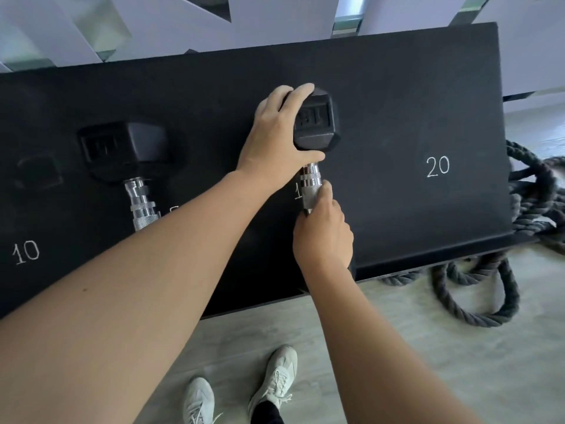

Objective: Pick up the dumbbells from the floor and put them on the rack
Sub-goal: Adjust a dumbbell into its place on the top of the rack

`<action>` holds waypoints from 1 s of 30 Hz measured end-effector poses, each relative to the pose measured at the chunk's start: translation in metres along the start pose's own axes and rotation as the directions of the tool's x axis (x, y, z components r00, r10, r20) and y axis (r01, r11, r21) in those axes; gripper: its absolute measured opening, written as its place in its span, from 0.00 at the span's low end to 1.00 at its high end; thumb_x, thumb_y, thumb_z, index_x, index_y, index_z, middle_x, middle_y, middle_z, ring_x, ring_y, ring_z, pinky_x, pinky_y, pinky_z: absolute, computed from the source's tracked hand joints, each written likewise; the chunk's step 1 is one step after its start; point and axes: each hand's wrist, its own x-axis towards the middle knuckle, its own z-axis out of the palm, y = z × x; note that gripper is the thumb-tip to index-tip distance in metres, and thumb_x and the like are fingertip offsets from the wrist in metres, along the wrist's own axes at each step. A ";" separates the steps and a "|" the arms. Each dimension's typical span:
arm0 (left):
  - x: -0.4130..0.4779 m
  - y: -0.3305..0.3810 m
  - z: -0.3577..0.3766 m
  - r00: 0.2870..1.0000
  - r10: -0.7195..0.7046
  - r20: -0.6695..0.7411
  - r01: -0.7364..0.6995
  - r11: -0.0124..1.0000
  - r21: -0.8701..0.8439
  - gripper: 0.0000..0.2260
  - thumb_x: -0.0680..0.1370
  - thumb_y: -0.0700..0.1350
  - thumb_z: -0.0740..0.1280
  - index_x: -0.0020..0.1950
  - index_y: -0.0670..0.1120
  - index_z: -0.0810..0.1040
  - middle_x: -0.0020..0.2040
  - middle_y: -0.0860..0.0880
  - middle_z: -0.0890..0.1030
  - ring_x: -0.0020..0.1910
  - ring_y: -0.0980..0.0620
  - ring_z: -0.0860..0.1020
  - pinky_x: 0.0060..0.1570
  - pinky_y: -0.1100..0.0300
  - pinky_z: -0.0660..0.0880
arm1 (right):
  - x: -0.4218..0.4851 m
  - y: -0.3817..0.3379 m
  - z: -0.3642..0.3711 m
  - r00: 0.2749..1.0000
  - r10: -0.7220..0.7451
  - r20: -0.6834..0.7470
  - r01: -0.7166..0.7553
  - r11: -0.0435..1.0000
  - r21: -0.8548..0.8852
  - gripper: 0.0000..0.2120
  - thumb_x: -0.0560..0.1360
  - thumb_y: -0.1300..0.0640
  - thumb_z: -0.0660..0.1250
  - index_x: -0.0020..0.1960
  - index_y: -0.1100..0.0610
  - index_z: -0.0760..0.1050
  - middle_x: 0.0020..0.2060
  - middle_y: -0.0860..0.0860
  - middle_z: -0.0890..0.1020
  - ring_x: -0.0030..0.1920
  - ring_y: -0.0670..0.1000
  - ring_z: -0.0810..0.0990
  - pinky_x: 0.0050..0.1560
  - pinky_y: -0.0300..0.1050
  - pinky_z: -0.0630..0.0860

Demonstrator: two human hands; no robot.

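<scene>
A black hex dumbbell (318, 122) with a chrome handle lies on the sloped black rack (412, 102), its far head up the slope. My left hand (275, 133) wraps around that head from the left. My right hand (322, 237) grips the knurled handle lower down, hiding the near head. A second black dumbbell (122, 148) rests on the rack to the left, its handle partly hidden behind my left forearm.
White numbers 10 (26, 251) and 20 (437, 166) mark the rack. A coiled dark battle rope (489, 289) lies on the floor at the rack's right end. My two white shoes (275, 381) stand on the pale floor in front.
</scene>
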 end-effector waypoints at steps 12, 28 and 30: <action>-0.012 -0.003 -0.007 0.998 -0.016 -0.062 0.017 1.000 0.013 0.38 0.67 0.47 0.80 0.74 0.46 0.67 0.67 0.47 0.71 0.66 0.47 0.68 0.62 0.58 0.69 | -0.004 -0.003 0.003 1.000 -0.015 0.008 0.015 1.000 -0.025 0.24 0.79 0.61 0.59 0.73 0.54 0.59 0.53 0.53 0.78 0.38 0.53 0.69 0.39 0.47 0.63; -0.025 0.018 -0.040 1.000 -0.019 -0.024 0.021 0.996 0.090 0.30 0.74 0.50 0.73 0.74 0.49 0.66 0.74 0.46 0.67 0.72 0.48 0.64 0.61 0.55 0.71 | -0.022 -0.038 -0.035 0.962 -0.176 -0.210 0.205 0.971 0.123 0.23 0.78 0.54 0.66 0.71 0.60 0.67 0.64 0.58 0.74 0.59 0.57 0.74 0.56 0.50 0.72; -0.029 0.031 -0.061 0.998 0.023 -0.060 -0.019 0.998 0.060 0.27 0.75 0.50 0.72 0.72 0.47 0.69 0.70 0.47 0.72 0.68 0.48 0.69 0.60 0.55 0.72 | -0.026 -0.054 -0.053 0.946 -0.214 -0.245 0.255 0.955 0.151 0.22 0.78 0.54 0.67 0.69 0.61 0.69 0.63 0.58 0.74 0.59 0.58 0.74 0.56 0.50 0.71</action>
